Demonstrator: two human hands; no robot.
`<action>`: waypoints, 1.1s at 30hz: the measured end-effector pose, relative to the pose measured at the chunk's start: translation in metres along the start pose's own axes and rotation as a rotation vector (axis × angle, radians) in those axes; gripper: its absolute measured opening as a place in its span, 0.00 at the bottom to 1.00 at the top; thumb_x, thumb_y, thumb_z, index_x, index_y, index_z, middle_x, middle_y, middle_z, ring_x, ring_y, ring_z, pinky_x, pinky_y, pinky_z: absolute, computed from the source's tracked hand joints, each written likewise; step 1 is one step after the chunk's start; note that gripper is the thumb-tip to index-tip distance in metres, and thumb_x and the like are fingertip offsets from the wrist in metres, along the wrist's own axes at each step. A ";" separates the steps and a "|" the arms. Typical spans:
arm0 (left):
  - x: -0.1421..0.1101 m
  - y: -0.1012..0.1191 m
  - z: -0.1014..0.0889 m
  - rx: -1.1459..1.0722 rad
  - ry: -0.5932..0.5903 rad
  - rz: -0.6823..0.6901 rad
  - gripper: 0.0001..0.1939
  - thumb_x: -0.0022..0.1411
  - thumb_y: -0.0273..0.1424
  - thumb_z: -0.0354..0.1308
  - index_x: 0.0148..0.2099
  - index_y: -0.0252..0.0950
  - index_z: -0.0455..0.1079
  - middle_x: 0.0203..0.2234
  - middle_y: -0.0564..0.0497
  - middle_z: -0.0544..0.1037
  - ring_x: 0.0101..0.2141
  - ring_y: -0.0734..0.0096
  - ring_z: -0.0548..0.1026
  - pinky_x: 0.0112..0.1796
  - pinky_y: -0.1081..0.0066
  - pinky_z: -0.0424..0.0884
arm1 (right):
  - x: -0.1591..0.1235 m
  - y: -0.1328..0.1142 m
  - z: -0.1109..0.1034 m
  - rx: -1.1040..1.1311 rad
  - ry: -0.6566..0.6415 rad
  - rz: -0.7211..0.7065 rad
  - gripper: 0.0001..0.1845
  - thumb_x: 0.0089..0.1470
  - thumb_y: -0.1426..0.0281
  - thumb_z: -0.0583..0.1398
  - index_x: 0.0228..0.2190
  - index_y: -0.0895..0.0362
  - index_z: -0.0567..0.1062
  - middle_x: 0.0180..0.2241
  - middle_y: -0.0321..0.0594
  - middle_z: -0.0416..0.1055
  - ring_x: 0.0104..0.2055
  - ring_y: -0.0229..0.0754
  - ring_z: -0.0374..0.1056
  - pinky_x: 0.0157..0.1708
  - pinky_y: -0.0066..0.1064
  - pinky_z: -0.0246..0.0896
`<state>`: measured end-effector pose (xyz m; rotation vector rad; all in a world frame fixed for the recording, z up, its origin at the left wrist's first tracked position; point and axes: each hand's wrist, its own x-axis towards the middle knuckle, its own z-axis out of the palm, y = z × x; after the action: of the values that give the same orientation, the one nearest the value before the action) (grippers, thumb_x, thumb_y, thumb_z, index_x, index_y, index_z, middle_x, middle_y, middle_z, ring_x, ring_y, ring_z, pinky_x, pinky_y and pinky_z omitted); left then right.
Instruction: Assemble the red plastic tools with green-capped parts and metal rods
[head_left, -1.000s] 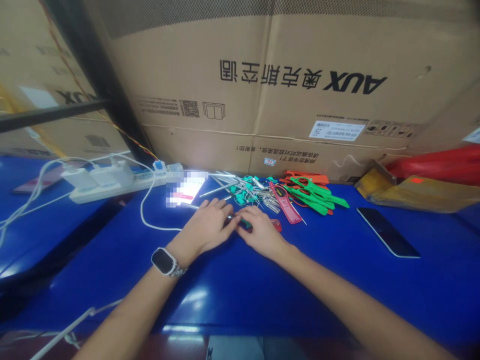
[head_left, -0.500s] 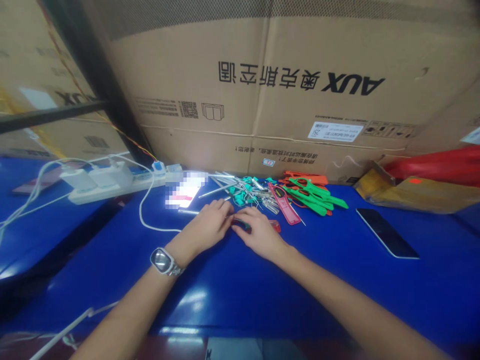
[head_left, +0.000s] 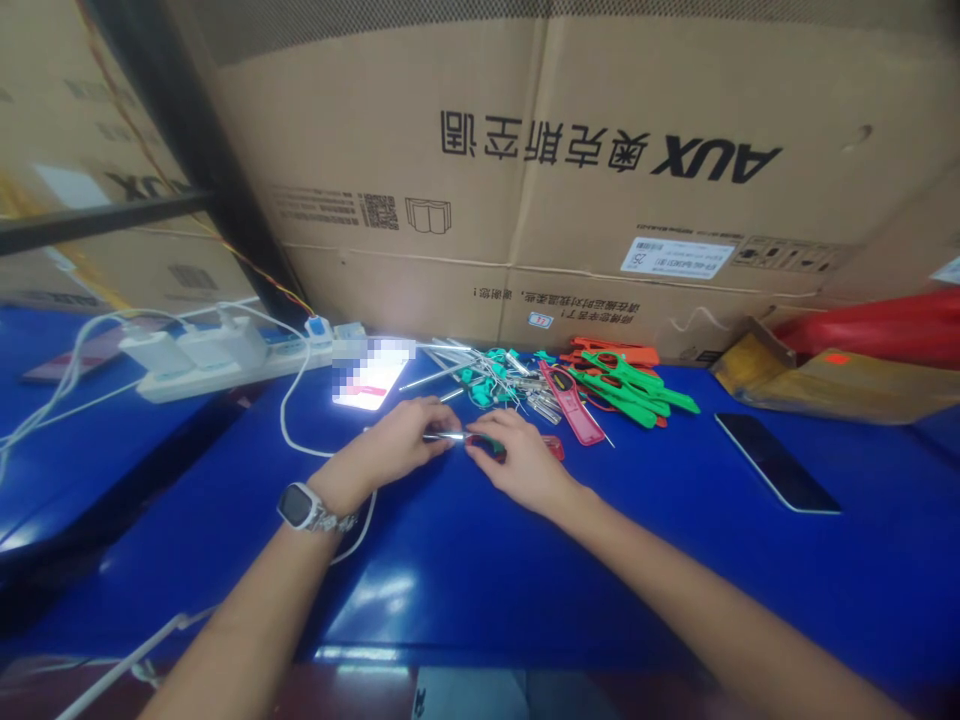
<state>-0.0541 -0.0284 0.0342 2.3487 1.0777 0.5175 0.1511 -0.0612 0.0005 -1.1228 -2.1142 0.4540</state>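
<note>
Metal rod (head_left: 448, 436), thin and shiny silver, in front of the pile, with one end hidden in the left hand (head_left: 412, 438) and the bright end near the fingertips of the right hand (head_left: 517, 455). Left fingers pinched together on the rod; right fingers curled and closed on a small green piece (head_left: 493, 447), partly hidden. Under it all, a smooth, shiny blue table (head_left: 480, 590). Just behind, a messy pile of rods and little parts (head_left: 502, 380), a pink plastic shell (head_left: 579, 410), and green plastic pieces (head_left: 626, 390). Off to the right, a dark phone (head_left: 776, 465); to the left, a glowing screen (head_left: 379, 372) and a white power strip (head_left: 217, 375). At the back, a big brown box (head_left: 375, 130) with upside-down words.
</note>
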 end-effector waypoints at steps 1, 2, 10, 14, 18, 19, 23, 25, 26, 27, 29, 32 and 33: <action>0.000 -0.001 0.001 -0.004 0.000 -0.001 0.07 0.61 0.27 0.57 0.40 0.35 0.75 0.35 0.48 0.77 0.35 0.67 0.76 0.39 0.67 0.71 | 0.000 0.000 0.000 -0.002 -0.002 -0.002 0.11 0.56 0.74 0.62 0.42 0.58 0.79 0.41 0.44 0.76 0.45 0.45 0.69 0.50 0.39 0.65; 0.001 -0.002 0.001 -0.009 0.003 -0.004 0.07 0.61 0.27 0.57 0.40 0.35 0.75 0.34 0.48 0.77 0.34 0.67 0.76 0.39 0.68 0.71 | 0.000 0.000 0.000 -0.004 -0.003 -0.004 0.11 0.56 0.74 0.62 0.42 0.58 0.79 0.41 0.43 0.76 0.45 0.44 0.69 0.50 0.39 0.65; 0.001 -0.009 0.001 0.014 0.009 0.029 0.09 0.63 0.28 0.57 0.41 0.37 0.79 0.36 0.46 0.79 0.36 0.65 0.77 0.41 0.68 0.71 | -0.001 -0.001 -0.001 -0.020 -0.008 -0.010 0.11 0.58 0.74 0.61 0.42 0.56 0.79 0.41 0.43 0.75 0.46 0.44 0.68 0.49 0.38 0.65; 0.001 -0.009 0.002 0.054 0.013 0.044 0.10 0.63 0.26 0.57 0.42 0.37 0.80 0.38 0.45 0.79 0.37 0.64 0.77 0.42 0.67 0.71 | -0.001 0.000 0.000 -0.019 -0.004 -0.026 0.11 0.58 0.74 0.61 0.43 0.57 0.79 0.42 0.44 0.74 0.46 0.44 0.68 0.50 0.39 0.65; 0.001 -0.009 0.002 0.078 0.017 0.028 0.10 0.62 0.26 0.57 0.42 0.37 0.79 0.38 0.46 0.78 0.37 0.64 0.77 0.42 0.67 0.71 | -0.001 0.001 0.001 -0.019 0.000 -0.029 0.11 0.58 0.74 0.61 0.43 0.56 0.80 0.42 0.43 0.74 0.46 0.44 0.68 0.50 0.39 0.65; 0.001 -0.008 0.002 0.077 0.016 0.020 0.10 0.61 0.26 0.57 0.42 0.37 0.79 0.38 0.46 0.78 0.38 0.64 0.77 0.42 0.66 0.71 | 0.000 0.001 0.001 -0.020 0.002 -0.026 0.11 0.57 0.74 0.62 0.43 0.56 0.79 0.42 0.44 0.74 0.46 0.44 0.68 0.50 0.39 0.65; 0.000 -0.005 0.002 0.082 0.022 0.010 0.13 0.59 0.29 0.60 0.47 0.37 0.77 0.40 0.47 0.78 0.39 0.63 0.76 0.42 0.66 0.71 | 0.000 0.000 0.000 -0.017 0.010 -0.013 0.13 0.56 0.75 0.62 0.43 0.56 0.79 0.41 0.43 0.74 0.45 0.44 0.68 0.49 0.39 0.65; 0.001 -0.003 0.001 0.094 0.012 0.028 0.11 0.61 0.30 0.59 0.46 0.37 0.77 0.40 0.46 0.77 0.39 0.63 0.76 0.43 0.66 0.71 | 0.000 0.000 0.000 -0.012 0.009 -0.016 0.12 0.56 0.75 0.62 0.43 0.56 0.79 0.41 0.43 0.74 0.45 0.44 0.68 0.49 0.39 0.65; 0.001 -0.003 0.001 0.097 0.004 0.038 0.10 0.62 0.29 0.58 0.45 0.37 0.78 0.40 0.46 0.77 0.39 0.63 0.76 0.43 0.67 0.71 | 0.000 0.000 0.000 -0.010 0.007 -0.018 0.11 0.57 0.75 0.62 0.42 0.56 0.79 0.41 0.43 0.74 0.45 0.44 0.68 0.49 0.38 0.65; 0.001 -0.002 0.001 0.097 0.000 0.043 0.10 0.63 0.28 0.57 0.44 0.37 0.78 0.39 0.46 0.78 0.39 0.64 0.76 0.43 0.67 0.70 | 0.000 0.000 0.000 -0.010 0.004 -0.019 0.11 0.57 0.75 0.62 0.42 0.56 0.79 0.41 0.42 0.74 0.45 0.44 0.68 0.49 0.38 0.65; 0.002 -0.003 0.000 0.094 -0.001 0.040 0.10 0.63 0.25 0.56 0.42 0.36 0.78 0.38 0.46 0.78 0.38 0.64 0.76 0.42 0.67 0.70 | 0.001 0.001 0.000 -0.012 0.003 -0.020 0.10 0.57 0.75 0.62 0.41 0.57 0.80 0.40 0.43 0.75 0.45 0.44 0.68 0.49 0.38 0.65; 0.002 -0.005 -0.001 0.106 0.007 0.024 0.09 0.63 0.25 0.57 0.42 0.35 0.79 0.36 0.46 0.78 0.37 0.64 0.76 0.42 0.67 0.71 | 0.001 0.004 -0.001 -0.011 0.011 -0.014 0.09 0.56 0.76 0.62 0.39 0.58 0.80 0.39 0.43 0.75 0.43 0.44 0.69 0.48 0.38 0.65; 0.002 -0.006 -0.001 0.113 0.010 0.021 0.09 0.63 0.24 0.57 0.42 0.35 0.79 0.36 0.46 0.78 0.37 0.64 0.76 0.42 0.67 0.71 | 0.001 0.005 -0.001 -0.009 0.015 -0.012 0.09 0.55 0.76 0.62 0.39 0.58 0.80 0.39 0.43 0.75 0.43 0.44 0.69 0.47 0.38 0.65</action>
<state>-0.0565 -0.0232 0.0316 2.4592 1.1151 0.4886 0.1545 -0.0571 -0.0016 -1.1150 -2.1111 0.4292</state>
